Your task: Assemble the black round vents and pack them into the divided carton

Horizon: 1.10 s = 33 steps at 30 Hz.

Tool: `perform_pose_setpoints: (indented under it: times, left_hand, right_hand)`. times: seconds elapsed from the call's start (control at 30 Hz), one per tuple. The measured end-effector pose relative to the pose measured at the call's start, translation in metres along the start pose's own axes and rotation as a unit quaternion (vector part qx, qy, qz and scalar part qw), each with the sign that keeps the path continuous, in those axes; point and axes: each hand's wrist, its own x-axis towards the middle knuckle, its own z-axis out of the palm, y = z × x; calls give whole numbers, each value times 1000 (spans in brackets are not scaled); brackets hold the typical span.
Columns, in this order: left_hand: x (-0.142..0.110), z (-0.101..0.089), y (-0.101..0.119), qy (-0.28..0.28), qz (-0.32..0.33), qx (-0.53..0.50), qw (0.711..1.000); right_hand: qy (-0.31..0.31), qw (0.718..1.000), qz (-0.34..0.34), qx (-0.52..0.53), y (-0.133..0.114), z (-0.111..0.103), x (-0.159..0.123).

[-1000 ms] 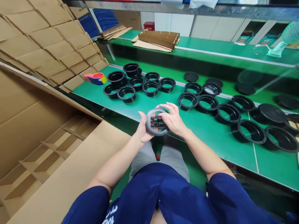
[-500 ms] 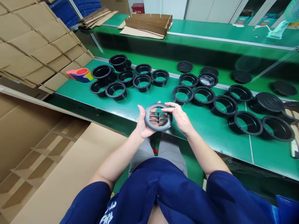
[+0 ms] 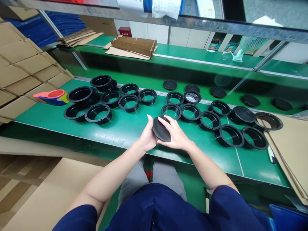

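Round slatted vent, one; held in both hands above the near edge of the bench. Now showing a dark, solid-looking face; half a second ago showing a grey rim and dark slats with gaps between. Probably the same piece, either turned over or with slats closed; cannot tell which. Taken as continued handling, still not set down on the bench.

Left hand: cupped around one side, thumb raised, fingers largely hidden beneath. Right hand: wrapped over the opposite side, fingers narrowed onto upper and lower edges.

Also listed: black flanged collars, several, left half of the bench; more black collars, right half; flat cardboard, right end of the bench.
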Motion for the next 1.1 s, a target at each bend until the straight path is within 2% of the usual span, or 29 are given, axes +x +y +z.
perform_pose_setpoints:
  times: [0.07,0.13,0.2,0.27,0.33,0.4,0.47,0.53,0.57,0.67,0.73,0.83,0.87,0.9,0.93,1.0,1.03,1.1]
  left_hand:
    - [15,1,7,12,9,44,999]
    - [27,-3,13,76,50,98,991]
    - [36,-13,16,150,83,135,976]
    - [37,-26,17,185,89,138,969]
    - [33,-41,17,198,99,133,966]
    - [23,-56,18,220,133,149,955]
    - [12,-71,20,255,183,189,930]
    - [2,-83,25,295,232,232,897]
    - [-2,-88,28,314,250,248,882]
    - [-8,-100,36,348,283,273,851]
    - [-8,-105,40,354,302,287,837]
    - [-6,-112,41,349,316,307,827]
    - [-4,-115,39,347,317,325,821]
    - [-4,-118,38,345,318,352,810]
    - [-3,-120,36,340,320,387,795]
    - [-3,-125,32,325,324,454,763]
    - [-3,-127,31,317,325,475,754]
    - [-4,-130,31,307,323,490,749]
  right_hand:
    - [34,998,41,-38,20,-12,14]
    - [62,987,97,-115,42,-21,31]
    - [54,971,138,-187,60,-22,46]
    - [16,964,142,-223,69,-15,55]
    - [-22,964,135,-229,66,-1,56]
    - [-54,966,129,-217,51,14,52]
    - [-85,969,116,-199,31,21,48]
    - [-101,976,86,-173,11,16,50]
    - [-92,981,67,-157,2,11,53]
    - [-5,993,28,-118,-14,0,66]
    - [1,993,32,-114,-18,7,71]
    - [-112,987,18,-110,-10,32,83]
    - [-133,986,7,-101,-2,36,93]
    - [-128,988,9,-85,10,36,107]
    - [-94,993,40,-61,26,31,126]
    - [25,984,178,-3,65,7,172]
    - [88,958,271,31,86,-9,196]
    - [148,910,382,65,125,-38,236]
